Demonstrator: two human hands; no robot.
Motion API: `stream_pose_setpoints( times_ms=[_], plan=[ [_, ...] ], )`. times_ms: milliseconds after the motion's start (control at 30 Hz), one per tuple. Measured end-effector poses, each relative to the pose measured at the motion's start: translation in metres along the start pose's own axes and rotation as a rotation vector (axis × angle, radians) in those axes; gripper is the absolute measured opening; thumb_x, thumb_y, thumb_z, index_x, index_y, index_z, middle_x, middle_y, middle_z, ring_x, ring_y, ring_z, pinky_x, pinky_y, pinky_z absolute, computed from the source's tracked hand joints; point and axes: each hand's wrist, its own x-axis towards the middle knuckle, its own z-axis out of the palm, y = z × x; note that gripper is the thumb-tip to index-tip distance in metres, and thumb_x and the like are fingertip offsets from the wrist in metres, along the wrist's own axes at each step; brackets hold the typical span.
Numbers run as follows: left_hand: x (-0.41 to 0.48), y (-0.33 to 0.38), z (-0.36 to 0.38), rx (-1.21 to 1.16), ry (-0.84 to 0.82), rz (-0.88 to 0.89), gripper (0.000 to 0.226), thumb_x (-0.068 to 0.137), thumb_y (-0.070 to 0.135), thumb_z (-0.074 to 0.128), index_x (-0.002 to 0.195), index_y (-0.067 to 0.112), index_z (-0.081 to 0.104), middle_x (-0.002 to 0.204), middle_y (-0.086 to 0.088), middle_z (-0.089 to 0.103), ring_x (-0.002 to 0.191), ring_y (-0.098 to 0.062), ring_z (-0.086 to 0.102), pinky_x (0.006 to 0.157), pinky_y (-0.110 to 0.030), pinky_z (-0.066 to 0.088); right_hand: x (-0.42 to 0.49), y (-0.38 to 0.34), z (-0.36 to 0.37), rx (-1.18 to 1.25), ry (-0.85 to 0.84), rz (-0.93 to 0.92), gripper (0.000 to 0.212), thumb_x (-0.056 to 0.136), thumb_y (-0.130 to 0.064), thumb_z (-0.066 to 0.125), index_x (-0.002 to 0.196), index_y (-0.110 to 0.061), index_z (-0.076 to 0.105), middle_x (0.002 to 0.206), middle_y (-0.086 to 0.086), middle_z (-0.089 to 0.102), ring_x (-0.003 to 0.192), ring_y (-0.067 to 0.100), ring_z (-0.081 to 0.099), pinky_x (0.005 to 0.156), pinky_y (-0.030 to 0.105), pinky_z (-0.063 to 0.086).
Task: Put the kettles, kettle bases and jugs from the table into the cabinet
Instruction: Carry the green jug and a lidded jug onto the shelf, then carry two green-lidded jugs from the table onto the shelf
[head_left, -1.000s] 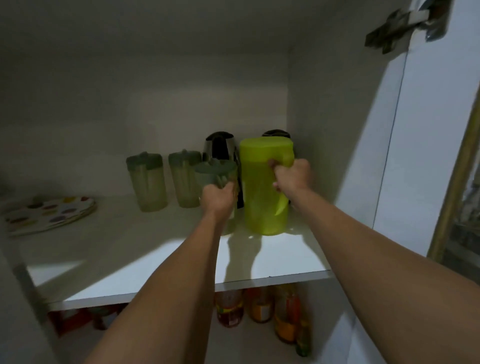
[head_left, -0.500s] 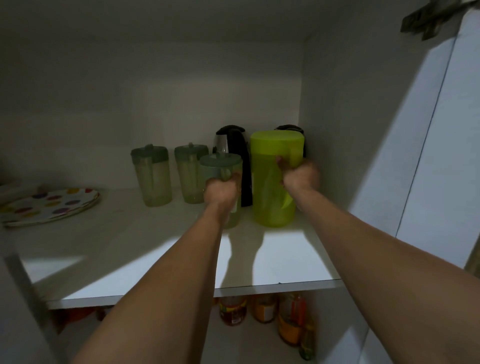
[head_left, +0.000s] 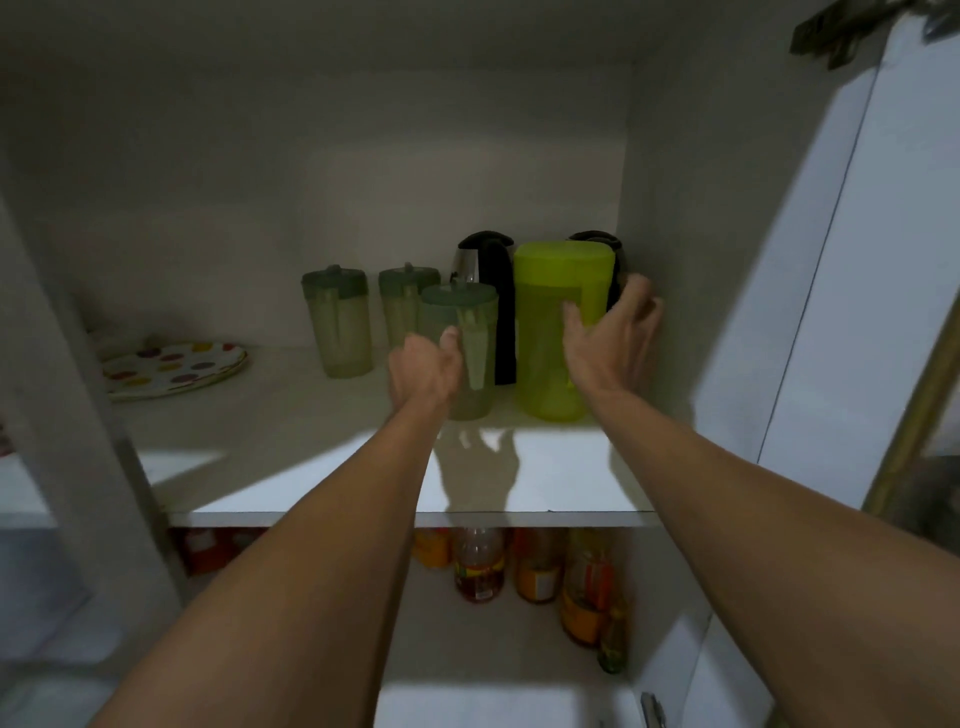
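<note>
A tall lime-green jug (head_left: 545, 332) stands on the white cabinet shelf (head_left: 311, 467) near the right wall. My right hand (head_left: 613, 338) is spread open just off its right side. To its left stands a small clear jug with a dull green lid (head_left: 460, 312). My left hand (head_left: 423, 371) hangs loosely curled beside that jug's handle and holds nothing. Two matching small jugs (head_left: 337, 322) (head_left: 402, 301) stand further left. A steel and black kettle (head_left: 480, 260) is behind them, and a second black kettle (head_left: 597, 241) is mostly hidden behind the lime jug.
A dotted plate (head_left: 171, 364) lies at the shelf's left end. Several bottles (head_left: 480, 564) fill the shelf below. The cabinet's right wall is close to the lime jug, and the open white door (head_left: 883, 260) hangs to the right. Bare shelf lies in front of the jugs.
Both hands let go of their jugs: the right hand spread open off the lime jug, and the left hand came off the small jug's handle. Both jugs now stand on the shelf.
</note>
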Motion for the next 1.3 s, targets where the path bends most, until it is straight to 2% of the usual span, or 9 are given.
stream_pose_setpoints(
  times_ms=[67,100,167,300,433,667,933,1133,1300],
  plan=[
    [-0.012,-0.003,-0.02,0.11,0.084,0.085,0.05,0.101,0.044,0.042,0.121,0.0,0.054,0.128,-0.019,0.054,0.113,-0.033,0.054,0.094,-0.043,0.046,-0.012,-0.011,-0.01,-0.089,-0.023,-0.142,0.058,0.088,-0.045,0.063,0.137,-0.021,0.044,0.141,0.014,0.043,0.119,0.038,0.05,0.095,0.048,0.045],
    [-0.018,-0.005,-0.032,0.161,0.12,0.141,0.052,0.101,0.042,0.042,0.134,0.002,0.046,0.137,-0.019,0.047,0.125,-0.034,0.047,0.105,-0.047,0.04,-0.018,-0.018,-0.016,-0.128,-0.057,-0.187,0.057,0.09,-0.046,0.059,0.141,-0.024,0.043,0.146,0.014,0.039,0.124,0.038,0.046,0.098,0.047,0.043],
    [-0.031,-0.01,-0.057,0.27,0.193,0.247,0.06,0.1,0.041,0.043,0.148,0.008,0.03,0.153,-0.019,0.03,0.142,-0.035,0.029,0.117,-0.053,0.024,-0.035,-0.035,-0.025,-0.189,-0.158,-0.24,0.059,0.095,-0.049,0.049,0.148,-0.031,0.035,0.157,0.014,0.027,0.137,0.038,0.035,0.106,0.051,0.035],
    [-0.064,-0.024,-0.125,0.525,0.278,0.359,0.072,0.1,0.046,0.037,0.156,0.016,0.005,0.163,-0.017,0.0,0.15,-0.036,-0.001,0.117,-0.059,0.005,-0.087,-0.079,-0.035,-0.244,-0.361,-0.351,0.06,0.1,-0.055,0.033,0.154,-0.048,0.007,0.166,0.007,0.0,0.151,0.037,0.007,0.117,0.062,0.013],
    [-0.11,-0.061,-0.216,0.71,0.335,0.337,0.076,0.098,0.052,0.033,0.156,0.017,-0.001,0.163,-0.015,-0.007,0.15,-0.036,-0.007,0.114,-0.064,0.0,-0.17,-0.136,-0.038,-0.217,-0.48,-0.466,0.059,0.101,-0.057,0.024,0.153,-0.05,-0.003,0.166,0.004,-0.011,0.152,0.035,-0.005,0.117,0.064,0.002],
    [-0.22,-0.157,-0.402,0.924,0.409,0.127,0.075,0.099,0.053,0.03,0.157,0.017,-0.003,0.164,-0.012,-0.009,0.15,-0.035,-0.01,0.11,-0.069,-0.002,-0.369,-0.251,-0.051,-0.018,-0.779,-0.597,0.058,0.1,-0.058,0.025,0.152,-0.053,-0.003,0.166,0.001,-0.015,0.152,0.035,-0.008,0.116,0.065,-0.001],
    [-0.39,-0.252,-0.601,1.086,0.568,-0.355,0.075,0.101,0.053,0.027,0.156,0.017,-0.008,0.163,-0.013,-0.011,0.149,-0.038,-0.01,0.111,-0.069,-0.001,-0.601,-0.384,-0.092,0.199,-1.12,-0.913,0.059,0.1,-0.059,0.021,0.151,-0.053,-0.009,0.165,0.003,-0.018,0.152,0.037,-0.006,0.115,0.066,-0.001],
    [-0.504,-0.301,-0.696,1.161,0.685,-0.686,0.074,0.102,0.052,0.027,0.157,0.014,-0.004,0.164,-0.013,-0.007,0.149,-0.039,-0.005,0.112,-0.069,0.002,-0.747,-0.444,-0.132,0.362,-1.346,-1.121,0.058,0.101,-0.058,0.024,0.152,-0.051,-0.002,0.166,0.002,-0.014,0.152,0.036,-0.002,0.115,0.066,0.004],
    [-0.565,-0.354,-0.748,1.144,0.773,-0.898,0.071,0.101,0.051,0.03,0.157,0.014,0.005,0.164,-0.015,0.0,0.149,-0.039,0.003,0.112,-0.069,0.004,-0.86,-0.465,-0.148,0.389,-1.519,-1.263,0.059,0.101,-0.057,0.021,0.153,-0.049,-0.005,0.166,0.004,-0.011,0.151,0.039,0.005,0.115,0.066,0.008]
  ],
)
